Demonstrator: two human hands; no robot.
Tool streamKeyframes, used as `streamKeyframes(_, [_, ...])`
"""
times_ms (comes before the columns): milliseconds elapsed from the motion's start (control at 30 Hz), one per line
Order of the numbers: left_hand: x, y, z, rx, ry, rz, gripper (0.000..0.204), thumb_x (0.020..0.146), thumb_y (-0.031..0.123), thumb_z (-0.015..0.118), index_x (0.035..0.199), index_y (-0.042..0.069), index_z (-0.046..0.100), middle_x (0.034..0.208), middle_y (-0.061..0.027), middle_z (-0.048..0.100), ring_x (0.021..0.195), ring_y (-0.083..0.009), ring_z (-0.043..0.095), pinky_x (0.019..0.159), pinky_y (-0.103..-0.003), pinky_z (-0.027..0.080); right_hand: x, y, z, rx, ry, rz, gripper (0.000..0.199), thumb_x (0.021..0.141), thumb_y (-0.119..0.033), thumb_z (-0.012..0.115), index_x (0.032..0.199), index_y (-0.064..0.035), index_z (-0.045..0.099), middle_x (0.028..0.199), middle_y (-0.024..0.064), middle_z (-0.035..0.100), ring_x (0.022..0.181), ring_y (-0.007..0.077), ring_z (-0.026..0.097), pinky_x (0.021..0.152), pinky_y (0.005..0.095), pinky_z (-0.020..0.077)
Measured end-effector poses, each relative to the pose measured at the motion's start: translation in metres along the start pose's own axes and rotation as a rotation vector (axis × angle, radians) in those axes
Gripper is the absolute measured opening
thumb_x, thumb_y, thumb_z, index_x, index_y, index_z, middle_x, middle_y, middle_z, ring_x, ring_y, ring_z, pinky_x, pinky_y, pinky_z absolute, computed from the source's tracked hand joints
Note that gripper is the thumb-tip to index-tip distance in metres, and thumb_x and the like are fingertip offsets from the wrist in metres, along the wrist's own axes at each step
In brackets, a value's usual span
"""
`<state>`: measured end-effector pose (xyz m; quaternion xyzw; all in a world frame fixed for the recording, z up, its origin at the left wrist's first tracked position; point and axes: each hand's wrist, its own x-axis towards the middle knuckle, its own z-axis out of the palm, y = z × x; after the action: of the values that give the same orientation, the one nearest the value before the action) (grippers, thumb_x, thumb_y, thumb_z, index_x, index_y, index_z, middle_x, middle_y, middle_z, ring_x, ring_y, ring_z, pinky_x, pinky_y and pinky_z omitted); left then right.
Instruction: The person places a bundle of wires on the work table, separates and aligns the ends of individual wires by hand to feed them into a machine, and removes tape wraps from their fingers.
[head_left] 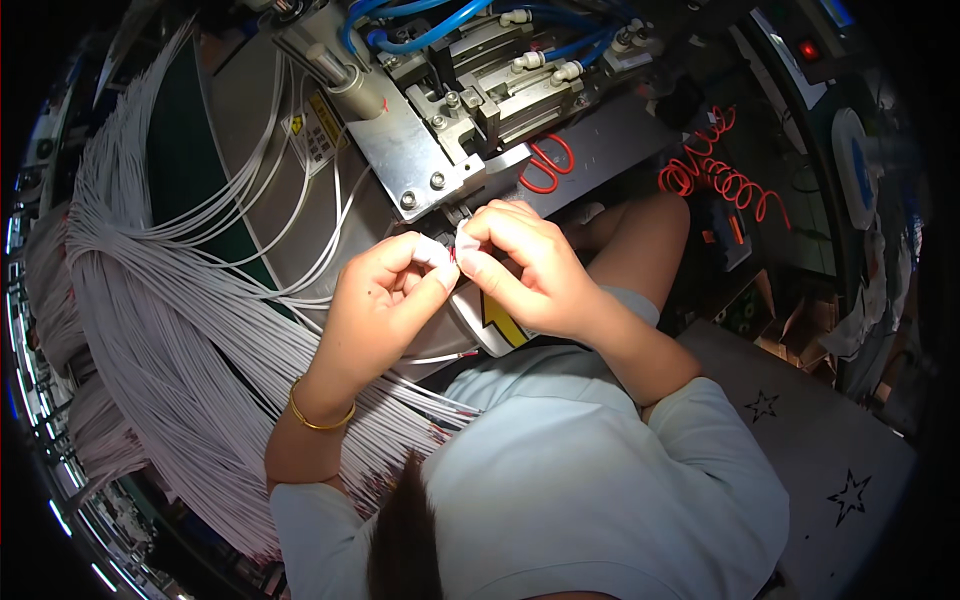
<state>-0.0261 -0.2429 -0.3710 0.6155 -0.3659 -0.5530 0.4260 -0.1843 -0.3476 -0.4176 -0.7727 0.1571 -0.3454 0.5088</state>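
Observation:
My left hand [378,310] and my right hand [530,268] meet just in front of a metal machine head [420,165]. Both are closed in a pinch, thumb against forefinger, with white coverings on some fingertips. Between them shows a tiny bit of thin red wire [453,255]; the fingers hide most of it. White cables [330,255] pass behind my left hand. Below my wrists lies one loose white cable [440,357] with a reddish end.
A large bundle of white cables [190,330] spreads across the left side. Blue air hoses [430,30] feed the machine. Red-handled scissors [545,165] lie beside it. A coiled red hose [700,170] hangs at the right, above a cardboard box [800,330].

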Motion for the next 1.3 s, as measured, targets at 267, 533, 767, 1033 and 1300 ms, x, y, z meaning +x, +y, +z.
streamKeyframes(267, [0.003,0.005,0.003,0.409,0.07,0.215,0.01,0.087,0.01,0.067,0.088,0.001,0.063,0.07,-0.0007,0.054,0.057,-0.0076,0.047,0.052,-0.023,0.038,-0.001,0.003,0.0,-0.148,-0.001,-0.079,0.013,0.09,-0.013,0.056,0.083,-0.002,0.057,0.071,0.0086,0.056,0.068,0.0267,0.054,0.069,0.0363,0.0392])
streamKeyframes(533, [0.005,-0.001,-0.001,0.826,0.229,0.262,0.015,0.083,0.014,0.07,0.087,0.002,0.063,0.073,-0.012,0.056,0.056,-0.0275,0.056,0.052,-0.036,0.043,-0.006,0.023,-0.006,-0.099,0.064,0.302,0.019,0.095,-0.015,0.054,0.085,0.0004,0.054,0.073,0.0091,0.054,0.069,0.0202,0.054,0.064,0.0314,0.0426])
streamKeyframes(767, [-0.002,-0.002,0.02,1.051,0.302,0.315,0.014,0.084,0.018,0.068,0.085,0.005,0.062,0.079,-0.0096,0.053,0.058,-0.0274,0.058,0.053,-0.037,0.045,-0.004,0.031,-0.01,-0.115,-0.013,0.278,0.018,0.095,-0.015,0.055,0.086,0.0003,0.053,0.073,0.0113,0.054,0.068,0.0232,0.054,0.064,0.0331,0.0426])
streamKeyframes(1033, [-0.001,-0.004,0.028,1.166,0.211,0.461,0.016,0.084,0.02,0.069,0.092,0.007,0.066,0.085,-0.0067,0.052,0.064,-0.0233,0.055,0.054,-0.035,0.044,-0.002,0.028,-0.012,-0.247,0.018,0.133,0.014,0.094,-0.014,0.055,0.089,-0.0009,0.054,0.075,0.0132,0.055,0.07,0.0291,0.056,0.066,0.0357,0.0432])
streamKeyframes(1300, [0.0,-0.004,0.028,1.177,0.217,0.452,0.019,0.085,0.022,0.068,0.097,0.008,0.067,0.084,-0.0066,0.051,0.065,-0.0228,0.055,0.054,-0.035,0.044,-0.001,0.034,-0.011,-0.197,0.026,0.15,0.013,0.093,-0.014,0.056,0.089,-0.0014,0.055,0.076,0.0134,0.056,0.071,0.0303,0.057,0.065,0.0368,0.0435])
